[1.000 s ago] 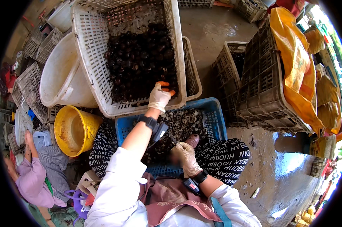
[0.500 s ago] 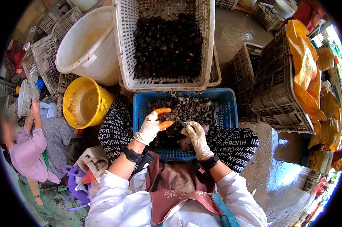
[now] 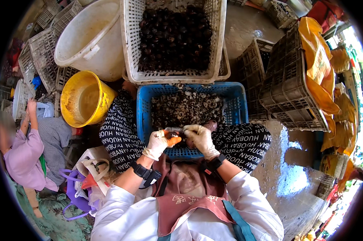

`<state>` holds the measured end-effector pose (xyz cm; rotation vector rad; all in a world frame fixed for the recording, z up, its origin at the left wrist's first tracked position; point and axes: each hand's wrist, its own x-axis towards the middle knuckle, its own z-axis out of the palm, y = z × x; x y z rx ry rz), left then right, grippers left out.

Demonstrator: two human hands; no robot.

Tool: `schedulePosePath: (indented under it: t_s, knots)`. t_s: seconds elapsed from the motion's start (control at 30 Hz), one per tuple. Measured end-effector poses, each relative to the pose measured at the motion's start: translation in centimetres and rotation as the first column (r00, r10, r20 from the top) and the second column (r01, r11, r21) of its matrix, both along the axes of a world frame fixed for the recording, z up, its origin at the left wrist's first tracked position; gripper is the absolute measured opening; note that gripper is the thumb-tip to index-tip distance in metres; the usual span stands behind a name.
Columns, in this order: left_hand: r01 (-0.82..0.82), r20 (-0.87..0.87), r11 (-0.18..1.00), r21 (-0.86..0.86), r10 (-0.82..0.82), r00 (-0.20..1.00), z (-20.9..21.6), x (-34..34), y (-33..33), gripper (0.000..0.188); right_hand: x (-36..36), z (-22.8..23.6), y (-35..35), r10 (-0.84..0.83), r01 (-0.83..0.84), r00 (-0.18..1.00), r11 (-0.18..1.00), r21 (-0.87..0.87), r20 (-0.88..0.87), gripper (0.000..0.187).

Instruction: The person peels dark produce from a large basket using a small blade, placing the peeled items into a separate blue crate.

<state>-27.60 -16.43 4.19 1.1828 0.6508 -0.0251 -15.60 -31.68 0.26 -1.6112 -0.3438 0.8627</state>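
Note:
My left hand (image 3: pixel 158 143), in a pale glove with orange finger covers, pinches a dark brown, round piece that looks like a water chestnut (image 3: pixel 172 135). Gripped in my gloved right hand (image 3: pixel 202 140) is a small metal-bladed knife (image 3: pixel 175 129), its blade against the piece; my fingers hide most of the handle. Both hands are close together above the near side of a blue plastic crate (image 3: pixel 242 102), between my knees. Dark and whitish peelings (image 3: pixel 187 106) lie in that crate. Beyond it, a white perforated crate (image 3: pixel 129 48) contains many dark, round water chestnuts (image 3: pixel 175 40).
At left stand a yellow bucket (image 3: pixel 103 100) and a large white tub (image 3: pixel 89 56). A purple bag (image 3: pixel 75 195) sits beside my left leg. Another person (image 3: pixel 25 158) sits farther left. Stacked dark crates (image 3: pixel 289 92) with orange sacks (image 3: pixel 318 60) rise at right, over wet floor (image 3: pixel 293 172).
My hands have lowered toward my body and drawn together, bringing the blade onto the dark piece. The whole view has shifted slightly, so surroundings sit higher and farther left.

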Motion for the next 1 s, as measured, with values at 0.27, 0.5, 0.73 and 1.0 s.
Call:
schedulePosePath:
  t_s: [0.27,0.5,0.73,1.0]
  knots:
    - [-0.017,0.036,0.998,0.061,0.015,0.999,1.4,0.1,1.0,0.037,0.2,1.9,0.4,-0.101,0.134,0.956,0.986,0.103,-0.275,0.018]
    - [-0.003,-0.062,0.995,-0.104,-0.004,0.998,0.7,-0.6,0.1,0.035,-0.7,1.1,-0.5,0.029,-0.016,0.978,0.998,0.06,-0.208,0.02]
    - [0.049,0.03,0.95,-0.308,-0.041,0.999,2.5,-1.0,0.6,0.035,0.7,-0.4,-0.8,-0.138,0.132,0.968,0.99,-0.043,-0.208,0.016]
    - [0.004,0.127,0.985,0.175,-0.027,0.991,1.3,-0.7,-0.6,0.038,-2.2,2.7,-0.4,0.037,-0.002,0.981,0.984,0.179,-0.192,0.013]
